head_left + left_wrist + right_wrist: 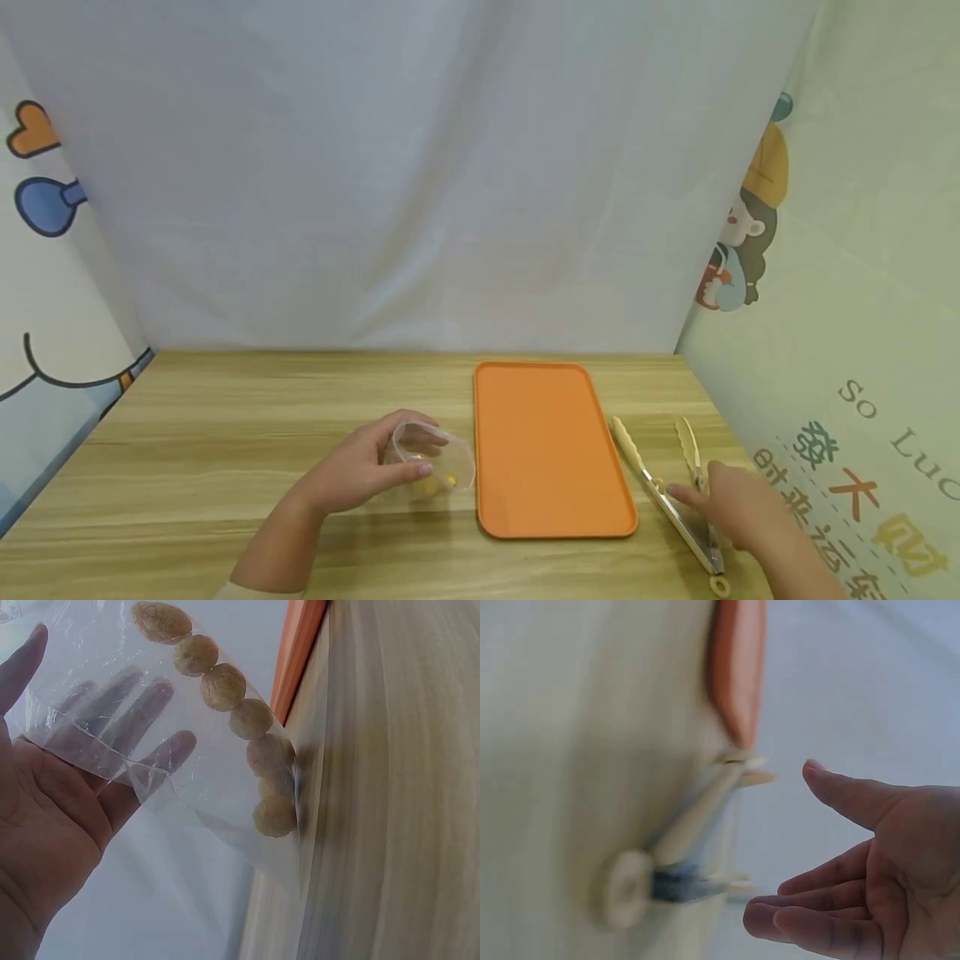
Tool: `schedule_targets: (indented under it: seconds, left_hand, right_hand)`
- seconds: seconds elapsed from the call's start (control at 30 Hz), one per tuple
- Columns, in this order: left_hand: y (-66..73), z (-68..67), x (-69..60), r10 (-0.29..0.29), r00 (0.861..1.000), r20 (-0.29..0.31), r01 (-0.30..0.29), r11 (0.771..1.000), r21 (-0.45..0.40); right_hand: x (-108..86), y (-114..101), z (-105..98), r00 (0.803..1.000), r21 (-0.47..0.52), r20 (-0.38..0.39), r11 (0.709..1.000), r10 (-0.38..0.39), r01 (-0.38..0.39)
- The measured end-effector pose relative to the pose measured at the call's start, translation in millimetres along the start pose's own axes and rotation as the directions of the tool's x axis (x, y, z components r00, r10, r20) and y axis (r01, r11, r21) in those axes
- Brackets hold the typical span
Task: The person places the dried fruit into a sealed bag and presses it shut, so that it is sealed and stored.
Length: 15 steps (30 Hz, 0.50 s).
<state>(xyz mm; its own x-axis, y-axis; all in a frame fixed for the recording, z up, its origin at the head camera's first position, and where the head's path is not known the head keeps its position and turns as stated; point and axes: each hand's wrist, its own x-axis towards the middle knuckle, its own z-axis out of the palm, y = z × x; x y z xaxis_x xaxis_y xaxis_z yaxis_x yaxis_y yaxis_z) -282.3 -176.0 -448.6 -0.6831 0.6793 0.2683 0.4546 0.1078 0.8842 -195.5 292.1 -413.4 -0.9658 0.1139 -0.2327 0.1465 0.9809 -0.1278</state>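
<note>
My left hand (367,467) holds a clear thin-walled plastic container (459,458) left of the tray, thumb on the near side and fingers behind it. Through its creased wall in the left wrist view, several round, wrinkled, tan balls (223,686) line up along the edge by the table. Over at the right, my right hand (738,504) is at a pair of metal tongs (678,521) with cream tips, which lie spread on the table. In the right wrist view its thumb and fingers are apart, with nothing between them; the tongs are blurred there.
An orange rectangular tray (551,450) lies flat between the two hands, close to one arm of the tongs. The wood-grain table (247,425) ends at a pale hanging cloth (337,183), with printed panels on both sides.
</note>
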Motion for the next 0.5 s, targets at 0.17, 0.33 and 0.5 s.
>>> schedule_targets:
  seconds: [0.17,0.33,0.5]
  left_hand:
    - [-0.4,-0.6,-0.1,0.01,1.0,-0.011,-0.01,1.0,0.009]
    - [0.4,-1.6,0.5,0.03,1.0,-0.004,-0.03,0.999,-0.028]
    - [2.9,-2.4,0.5,0.055,0.999,0.003,-0.054,0.997,-0.063]
  right_hand:
    - [-0.6,-24,-33,0.996,-0.01,-0.035,0.997,-0.082,0.082]
    - [-9.0,-66,-52,0.978,0.004,-0.087,0.982,-0.189,0.19]
    - [-12.5,-111,-50,0.885,0.017,-0.212,0.904,-0.414,0.426]
